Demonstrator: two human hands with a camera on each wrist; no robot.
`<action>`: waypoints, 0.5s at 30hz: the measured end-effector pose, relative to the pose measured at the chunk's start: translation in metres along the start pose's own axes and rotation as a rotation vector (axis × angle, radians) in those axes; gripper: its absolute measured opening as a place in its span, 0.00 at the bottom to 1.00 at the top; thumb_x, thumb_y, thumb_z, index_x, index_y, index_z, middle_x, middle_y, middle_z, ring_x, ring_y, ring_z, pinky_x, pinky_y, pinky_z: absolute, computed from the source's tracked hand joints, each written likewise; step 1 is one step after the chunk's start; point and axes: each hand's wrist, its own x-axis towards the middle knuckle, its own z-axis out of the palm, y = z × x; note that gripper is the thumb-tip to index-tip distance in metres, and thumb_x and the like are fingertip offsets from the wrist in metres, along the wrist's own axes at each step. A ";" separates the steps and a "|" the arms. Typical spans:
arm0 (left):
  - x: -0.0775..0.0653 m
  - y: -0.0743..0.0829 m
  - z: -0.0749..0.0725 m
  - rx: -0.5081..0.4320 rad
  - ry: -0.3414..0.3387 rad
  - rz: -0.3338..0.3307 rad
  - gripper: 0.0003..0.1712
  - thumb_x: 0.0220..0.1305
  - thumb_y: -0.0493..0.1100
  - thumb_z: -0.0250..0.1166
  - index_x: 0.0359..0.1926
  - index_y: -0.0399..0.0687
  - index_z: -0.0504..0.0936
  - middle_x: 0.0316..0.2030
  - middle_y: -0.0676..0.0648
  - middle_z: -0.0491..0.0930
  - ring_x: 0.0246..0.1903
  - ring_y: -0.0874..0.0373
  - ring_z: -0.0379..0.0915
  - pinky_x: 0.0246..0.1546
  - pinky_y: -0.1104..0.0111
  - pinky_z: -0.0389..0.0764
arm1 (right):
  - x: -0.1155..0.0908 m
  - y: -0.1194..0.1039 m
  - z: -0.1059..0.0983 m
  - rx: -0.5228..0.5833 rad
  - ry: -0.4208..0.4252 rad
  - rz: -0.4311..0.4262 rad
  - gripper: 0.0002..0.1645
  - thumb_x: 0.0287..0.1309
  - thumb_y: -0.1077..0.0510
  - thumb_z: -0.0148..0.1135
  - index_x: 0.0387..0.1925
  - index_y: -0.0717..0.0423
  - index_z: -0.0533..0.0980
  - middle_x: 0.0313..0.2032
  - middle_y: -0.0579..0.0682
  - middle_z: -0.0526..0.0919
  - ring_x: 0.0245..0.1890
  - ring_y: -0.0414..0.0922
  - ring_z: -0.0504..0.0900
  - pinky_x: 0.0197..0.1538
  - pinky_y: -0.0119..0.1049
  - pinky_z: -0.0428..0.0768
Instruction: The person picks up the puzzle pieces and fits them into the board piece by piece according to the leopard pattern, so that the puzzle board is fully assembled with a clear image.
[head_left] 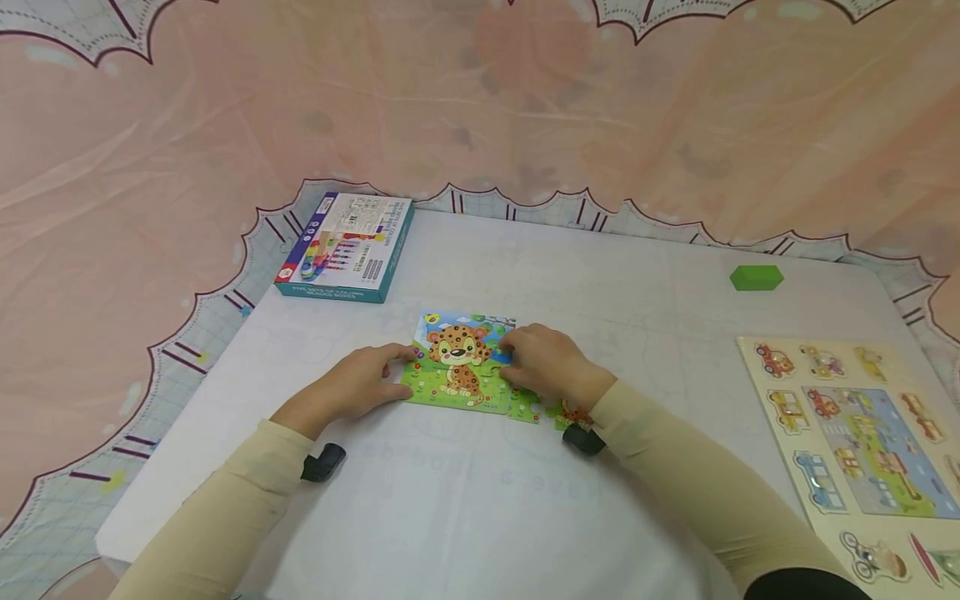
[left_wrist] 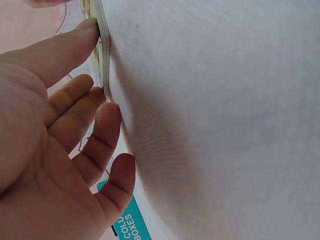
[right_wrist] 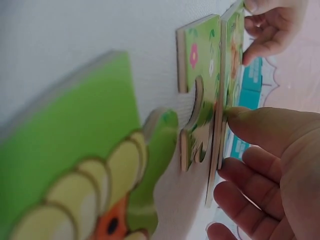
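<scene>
A leopard jigsaw puzzle lies on the white table, its joined pieces forming a near-rectangular picture. At its left edge, my left hand touches with thumb and fingers spread apart; the left wrist view shows the thumb tip against the puzzle's side. On the opposite side, my right hand pinches a puzzle piece at the right edge between thumb and fingers. Below that hand is a green flowered piece, beside the joined part. Another loose piece, with yellow and orange shapes, lies nearer the right wrist.
A flat teal-edged box lies at the back left. Toward the back right is a green block. A wooden vehicle puzzle board covers the right front. Patterned cloth hangs behind the table.
</scene>
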 end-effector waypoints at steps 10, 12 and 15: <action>0.001 -0.001 0.001 0.003 0.002 0.002 0.33 0.63 0.47 0.71 0.68 0.49 0.74 0.49 0.44 0.78 0.44 0.49 0.70 0.44 0.56 0.74 | 0.003 -0.003 0.003 -0.009 0.011 0.010 0.23 0.64 0.49 0.65 0.54 0.60 0.79 0.50 0.52 0.84 0.53 0.51 0.79 0.54 0.46 0.78; 0.001 -0.001 0.002 0.002 0.002 0.000 0.33 0.63 0.47 0.71 0.68 0.49 0.74 0.50 0.44 0.78 0.44 0.49 0.70 0.45 0.55 0.75 | 0.003 -0.003 0.003 -0.010 0.010 0.016 0.23 0.64 0.49 0.65 0.55 0.60 0.79 0.50 0.52 0.84 0.52 0.51 0.79 0.54 0.46 0.78; 0.001 -0.001 0.002 0.000 0.003 -0.005 0.33 0.63 0.47 0.71 0.68 0.49 0.74 0.51 0.44 0.78 0.45 0.49 0.71 0.45 0.55 0.75 | 0.004 -0.004 0.003 -0.009 0.008 0.023 0.24 0.65 0.48 0.66 0.55 0.59 0.79 0.50 0.52 0.84 0.51 0.51 0.79 0.54 0.46 0.78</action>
